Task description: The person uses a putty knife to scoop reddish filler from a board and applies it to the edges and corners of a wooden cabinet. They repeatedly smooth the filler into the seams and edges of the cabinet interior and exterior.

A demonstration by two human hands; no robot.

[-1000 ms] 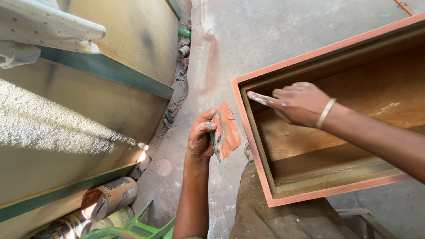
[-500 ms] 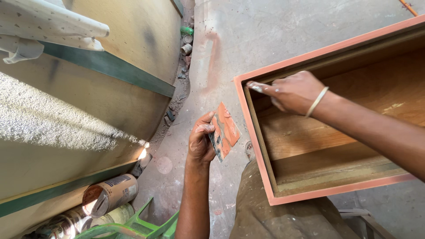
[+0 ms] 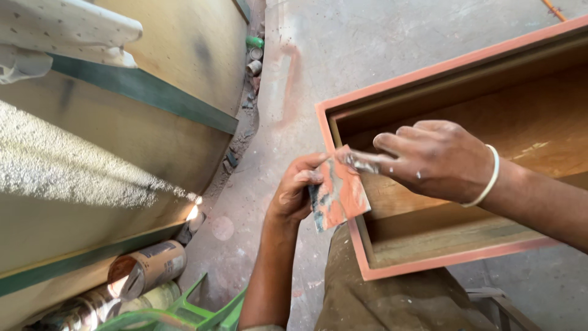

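Left hand (image 3: 297, 193) fingers clamped on orange-smeared flat scraper (image 3: 340, 193); right hand (image 3: 432, 159) fingers together, paste-covered tip touching scraper's top edge, over wooden box (image 3: 429, 257) corner.

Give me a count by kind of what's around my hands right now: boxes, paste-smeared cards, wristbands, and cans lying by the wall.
Wooden box with salmon-coloured rim: 1
Paste-smeared card, held in left hand, right hand reaching to it: 1
White wristband: 1
Cans, near bottom-left and far along wall: at least 4, more partly hidden
Total: at least 7
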